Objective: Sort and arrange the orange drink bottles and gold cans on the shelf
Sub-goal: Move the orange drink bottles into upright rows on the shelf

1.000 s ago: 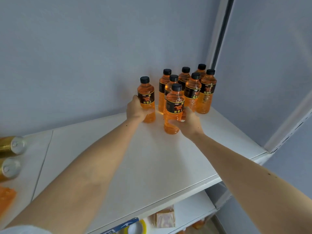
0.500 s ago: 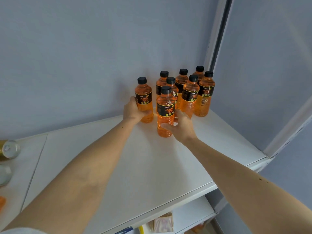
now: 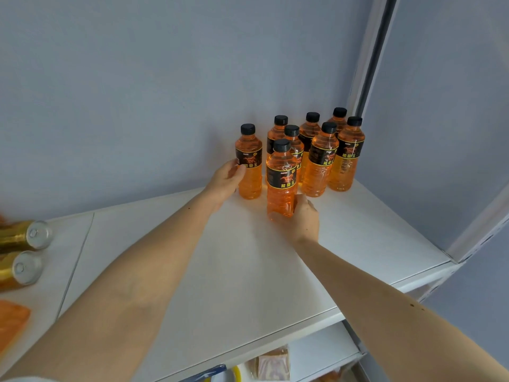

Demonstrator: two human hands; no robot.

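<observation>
Several orange drink bottles with black caps and black labels stand upright in the back right corner of the white shelf. My left hand grips the leftmost bottle, which stands a little apart from the group. My right hand holds the low part of the front bottle, standing in front of the cluster. Two gold cans lie on their sides at the left edge of the shelf, their lids facing right.
An orange object is cut off at the lower left. Grey walls close the shelf at the back and right, with a white upright post in the corner. A lower shelf holds a small packet and other items.
My right hand has slid the front bottle leftward and toward me, out of the cluster. My left hand stays on the leftmost bottle. The camera view shifted slightly, so the cans show more.
</observation>
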